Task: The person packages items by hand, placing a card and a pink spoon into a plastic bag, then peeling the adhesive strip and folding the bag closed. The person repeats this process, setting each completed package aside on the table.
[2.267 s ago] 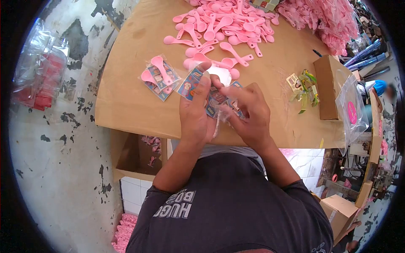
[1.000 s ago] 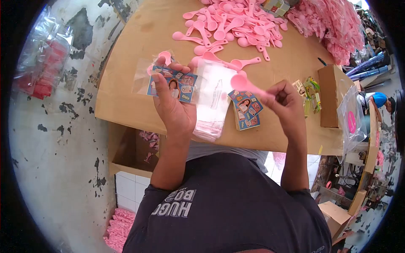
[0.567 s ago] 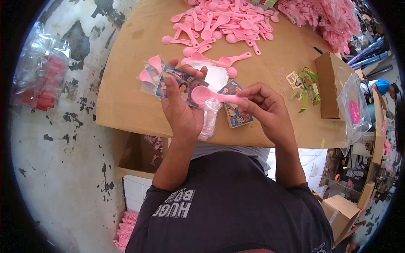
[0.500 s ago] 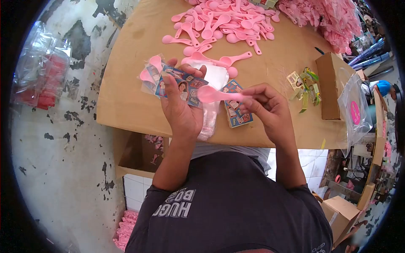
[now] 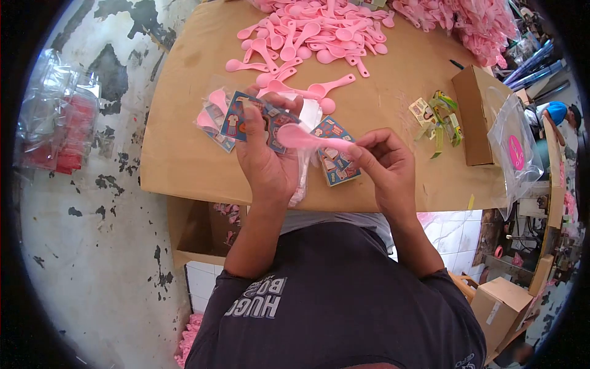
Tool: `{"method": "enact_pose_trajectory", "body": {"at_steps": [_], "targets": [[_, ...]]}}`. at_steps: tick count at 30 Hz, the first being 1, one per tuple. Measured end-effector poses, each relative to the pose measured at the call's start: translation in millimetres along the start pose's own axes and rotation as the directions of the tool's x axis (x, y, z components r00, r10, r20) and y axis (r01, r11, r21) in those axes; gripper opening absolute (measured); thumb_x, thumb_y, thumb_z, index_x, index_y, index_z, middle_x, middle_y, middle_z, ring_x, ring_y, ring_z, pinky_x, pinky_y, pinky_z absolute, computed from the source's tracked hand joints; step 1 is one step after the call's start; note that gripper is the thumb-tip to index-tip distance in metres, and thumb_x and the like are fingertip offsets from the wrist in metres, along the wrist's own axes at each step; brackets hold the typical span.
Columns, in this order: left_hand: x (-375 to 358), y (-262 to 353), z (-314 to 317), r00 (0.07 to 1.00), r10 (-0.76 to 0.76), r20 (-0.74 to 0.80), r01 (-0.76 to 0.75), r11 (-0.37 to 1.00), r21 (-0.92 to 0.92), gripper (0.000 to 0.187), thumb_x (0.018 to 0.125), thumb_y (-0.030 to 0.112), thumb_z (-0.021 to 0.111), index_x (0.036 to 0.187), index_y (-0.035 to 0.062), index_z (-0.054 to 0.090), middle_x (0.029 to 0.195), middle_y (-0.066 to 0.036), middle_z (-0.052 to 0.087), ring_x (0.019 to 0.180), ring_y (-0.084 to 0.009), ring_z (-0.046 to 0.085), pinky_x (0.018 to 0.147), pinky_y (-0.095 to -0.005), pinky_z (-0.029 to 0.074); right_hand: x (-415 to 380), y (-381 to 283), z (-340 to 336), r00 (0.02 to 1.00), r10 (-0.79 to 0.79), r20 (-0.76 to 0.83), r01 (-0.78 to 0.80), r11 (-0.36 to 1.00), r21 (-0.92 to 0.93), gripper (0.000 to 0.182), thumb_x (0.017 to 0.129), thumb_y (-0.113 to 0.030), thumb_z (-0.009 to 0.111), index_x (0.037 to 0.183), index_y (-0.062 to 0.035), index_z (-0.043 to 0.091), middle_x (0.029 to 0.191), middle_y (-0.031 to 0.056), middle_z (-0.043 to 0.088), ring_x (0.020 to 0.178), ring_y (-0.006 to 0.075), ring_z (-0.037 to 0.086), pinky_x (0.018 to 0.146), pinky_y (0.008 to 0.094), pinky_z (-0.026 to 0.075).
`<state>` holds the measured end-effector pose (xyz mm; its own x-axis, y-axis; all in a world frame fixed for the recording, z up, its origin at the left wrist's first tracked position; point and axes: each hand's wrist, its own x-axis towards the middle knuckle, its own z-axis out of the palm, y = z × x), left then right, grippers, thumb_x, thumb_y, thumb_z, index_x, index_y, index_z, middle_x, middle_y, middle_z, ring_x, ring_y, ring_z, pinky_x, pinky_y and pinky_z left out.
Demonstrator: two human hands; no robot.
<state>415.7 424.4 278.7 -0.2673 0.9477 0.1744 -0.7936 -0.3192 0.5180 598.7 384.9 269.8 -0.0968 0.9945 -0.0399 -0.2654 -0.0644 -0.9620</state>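
Note:
My left hand (image 5: 267,166) is closed on a blue printed card (image 5: 232,123), held above the table between thumb and fingers. In my right hand (image 5: 388,175), thumb and fingertips pinch the handle end of a pink spoon (image 5: 301,136). The spoon's bowl overlaps the right part of the card. Clear packets with pink spoons (image 5: 209,118) lie left of my left hand, a blue card showing in one. A stack of similar cards (image 5: 337,167) sits below the spoon. Partly hidden behind my left hand are clear plastic bags (image 5: 299,190).
Loose pink spoons (image 5: 313,37) are heaped at the table's far side, with bagged ones (image 5: 461,27) at far right. A cardboard box (image 5: 476,117), clear bag (image 5: 515,150) and yellow-green wrappers (image 5: 439,117) are on the right. Another person (image 5: 556,114) is at the right edge.
The view has shifted slightly. The card in my left hand has tilted and uncovered more of the packet beneath it. Both hands keep their hold on the card and the spoon.

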Motion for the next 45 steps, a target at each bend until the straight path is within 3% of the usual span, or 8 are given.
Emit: {"method": "enact_pose_trajectory", "body": {"at_steps": [3, 10, 16, 21, 30, 32, 37, 45], "targets": [[-3.0, 8.0, 21.2, 0.997, -0.030, -0.069, 0.031, 0.999, 0.021, 0.041, 0.108, 0.027, 0.053, 0.139, 0.0007, 0.047, 0.107, -0.010, 0.064, 0.103, -0.0217, 0.065, 0.108, -0.0473, 0.052, 0.5, 3.8, 0.3, 0.991, -0.122, -0.064, 0.119, 0.992, -0.047, 0.018, 0.096, -0.008, 0.073, 0.108, 0.0007, 0.062, 0.098, 0.0096, 0.071, 0.087, 0.0132, 0.070, 0.079, 0.0267, 0.058], [2.5, 10.2, -17.3, 0.990, -0.036, 0.133, 0.055, 0.988, -0.143, 0.043, 0.107, 0.024, 0.055, 0.143, 0.0022, 0.041, 0.118, -0.015, 0.064, 0.115, -0.0239, 0.064, 0.113, -0.0494, 0.048, 0.2, 2.0, 27.0, 0.999, 0.032, 0.019, -0.033, 0.998, 0.056, 0.017, 0.095, -0.006, 0.073, 0.105, 0.0007, 0.061, 0.093, 0.0079, 0.070, 0.084, 0.0124, 0.069, 0.077, 0.0262, 0.056], [1.7, 19.6, -13.0, 0.999, 0.019, 0.047, -0.023, 0.996, 0.084, 0.047, 0.105, 0.017, 0.059, 0.145, 0.0002, 0.039, 0.116, -0.013, 0.064, 0.116, -0.0241, 0.063, 0.113, -0.0492, 0.047, 3.3, -2.4, 28.2, 0.999, -0.043, 0.005, 0.043, 0.999, -0.029, 0.015, 0.096, -0.005, 0.071, 0.106, 0.0014, 0.061, 0.093, 0.0086, 0.070, 0.085, 0.0140, 0.070, 0.078, 0.0273, 0.057], [-5.8, 10.9, -16.2, 0.985, -0.119, 0.124, 0.110, 0.991, 0.079, 0.046, 0.104, 0.011, 0.060, 0.144, -0.0005, 0.041, 0.113, -0.012, 0.065, 0.108, -0.0239, 0.067, 0.102, -0.0447, 0.054, 3.8, 2.5, 33.5, 0.997, 0.054, 0.051, -0.061, 0.988, 0.144, 0.015, 0.096, -0.005, 0.071, 0.105, 0.0015, 0.061, 0.096, 0.0096, 0.070, 0.086, 0.0150, 0.071, 0.078, 0.0279, 0.058], [-22.2, -6.9, -1.9, 0.923, -0.359, 0.137, 0.321, 0.917, 0.237, 0.042, 0.102, 0.008, 0.060, 0.141, 0.0029, 0.045, 0.122, -0.016, 0.066, 0.106, -0.0217, 0.068, 0.091, -0.0330, 0.059, 12.9, 11.4, 35.1, 0.996, -0.088, 0.011, 0.085, 0.982, 0.171, 0.016, 0.095, -0.005, 0.072, 0.104, -0.0002, 0.060, 0.101, 0.0084, 0.069, 0.093, 0.0123, 0.068, 0.084, 0.0272, 0.056], [-22.6, -6.6, 2.9, 0.925, -0.341, 0.165, 0.284, 0.912, 0.296, 0.044, 0.104, 0.017, 0.060, 0.143, 0.0040, 0.045, 0.128, -0.019, 0.064, 0.109, -0.0241, 0.067, 0.093, -0.0367, 0.058, 14.8, 14.3, 33.9, 0.996, -0.094, -0.012, 0.094, 0.985, 0.147, 0.016, 0.094, -0.001, 0.072, 0.104, -0.0007, 0.059, 0.101, 0.0091, 0.069, 0.090, 0.0119, 0.068, 0.081, 0.0276, 0.057], [-13.2, 1.7, 3.3, 0.919, -0.363, 0.151, 0.368, 0.930, 0.000, 0.052, 0.108, 0.041, 0.049, 0.142, 0.0008, 0.046, 0.124, -0.021, 0.064, 0.113, -0.0260, 0.065, 0.095, -0.0398, 0.056, 13.1, 7.0, 31.5, 0.998, -0.049, 0.042, 0.042, 0.987, 0.156, 0.021, 0.093, -0.002, 0.074, 0.106, -0.0022, 0.058, 0.104, 0.0061, 0.068, 0.094, 0.0108, 0.065, 0.083, 0.0262, 0.053], [-20.1, -16.3, -2.3, 0.893, -0.433, 0.125, 0.406, 0.893, 0.197, 0.056, 0.109, 0.043, 0.042, 0.141, -0.0033, 0.047, 0.129, -0.026, 0.065, 0.117, -0.0297, 0.065, 0.103, -0.0435, 0.053, 18.4, 12.9, 28.7, 0.991, -0.131, 0.032, 0.127, 0.986, 0.107, 0.026, 0.091, -0.003, 0.077, 0.101, -0.0047, 0.053, 0.093, 0.0027, 0.061, 0.087, 0.0092, 0.060, 0.077, 0.0254, 0.052]]}}
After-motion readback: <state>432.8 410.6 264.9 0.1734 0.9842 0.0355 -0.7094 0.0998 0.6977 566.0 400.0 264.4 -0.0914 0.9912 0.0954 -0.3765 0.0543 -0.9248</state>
